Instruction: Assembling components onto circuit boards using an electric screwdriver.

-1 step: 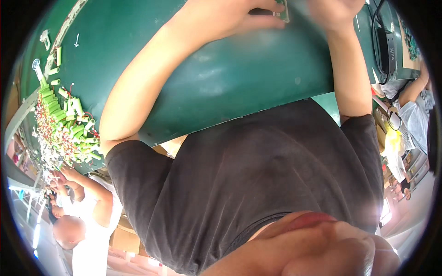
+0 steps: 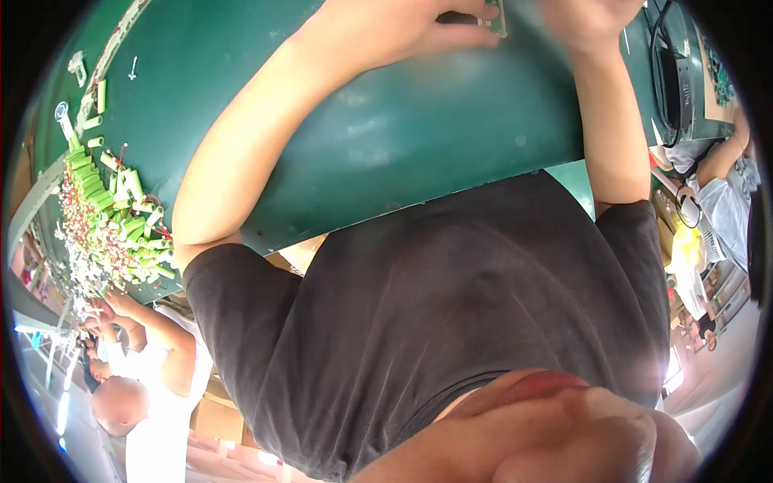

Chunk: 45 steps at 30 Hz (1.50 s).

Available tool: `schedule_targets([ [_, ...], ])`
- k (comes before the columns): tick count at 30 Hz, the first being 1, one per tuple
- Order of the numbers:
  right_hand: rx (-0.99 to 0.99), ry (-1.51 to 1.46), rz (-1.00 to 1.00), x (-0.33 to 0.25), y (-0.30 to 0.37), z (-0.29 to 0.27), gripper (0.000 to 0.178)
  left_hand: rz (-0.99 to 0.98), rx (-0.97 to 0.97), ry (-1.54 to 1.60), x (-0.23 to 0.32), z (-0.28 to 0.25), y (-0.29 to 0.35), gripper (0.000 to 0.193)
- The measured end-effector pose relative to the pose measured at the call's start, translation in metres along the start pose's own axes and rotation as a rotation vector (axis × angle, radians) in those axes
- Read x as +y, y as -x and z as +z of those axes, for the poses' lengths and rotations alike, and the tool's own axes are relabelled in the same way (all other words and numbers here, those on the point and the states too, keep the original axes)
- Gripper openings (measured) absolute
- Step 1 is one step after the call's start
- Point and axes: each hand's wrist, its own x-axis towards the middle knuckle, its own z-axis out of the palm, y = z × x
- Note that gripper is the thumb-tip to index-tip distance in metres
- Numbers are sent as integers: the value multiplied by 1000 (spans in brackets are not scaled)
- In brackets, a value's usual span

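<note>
At the top edge, my left hand (image 2: 403, 28) closes thumb and fingers round the edge of a small green circuit board (image 2: 499, 22). Only part of the board shows; the picture's edge cuts it off. To the right of the board is my right hand (image 2: 594, 22), apart from it in what shows. That hand is blurred and its fingertips run out of the picture, so what they hold, if anything, is hidden. Both forearms extend over the dark green tabletop (image 2: 419, 129).
On the left lies a heap of green cylinders (image 2: 101, 193) with thin red wires. A small white piece (image 2: 134, 68) sits nearby. At right are a black box (image 2: 676, 92) with a cable and a board-laden tray (image 2: 715, 101). Co-workers sit left (image 2: 165, 386) and right (image 2: 729, 193).
My right hand has shifted very slightly. The circuit board stays in my left hand at the same place.
</note>
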Motion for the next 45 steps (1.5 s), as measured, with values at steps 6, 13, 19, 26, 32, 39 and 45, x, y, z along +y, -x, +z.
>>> schedule_targets([
  [6, 170, -1, -19, -12, 14, -14, 86, 66, 4, 0, 4, 3, -12, 21],
  [13, 191, -303, -84, -5, 16, 0, 85, 48, -6, -26, 3, 4, -7, 22],
  [19, 98, -120, -256, 14, 10, -12, 85, 98, 28, -10, 1, 4, -8, 23],
  [26, 115, -106, -51, -6, 12, -3, 85, 65, 29, 10, 2, 3, -7, 24],
  [32, 47, 50, 144, -13, -3, -2, 77, 54, 31, -8, 1, 3, -6, 23],
  [39, 37, 45, 155, -15, -7, -2, 72, -35, -78, -6, 8, 0, -12, 23],
  [45, 272, -12, 27, -1, 13, 0, 79, 85, 44, 43, 3, -1, -11, 25],
])
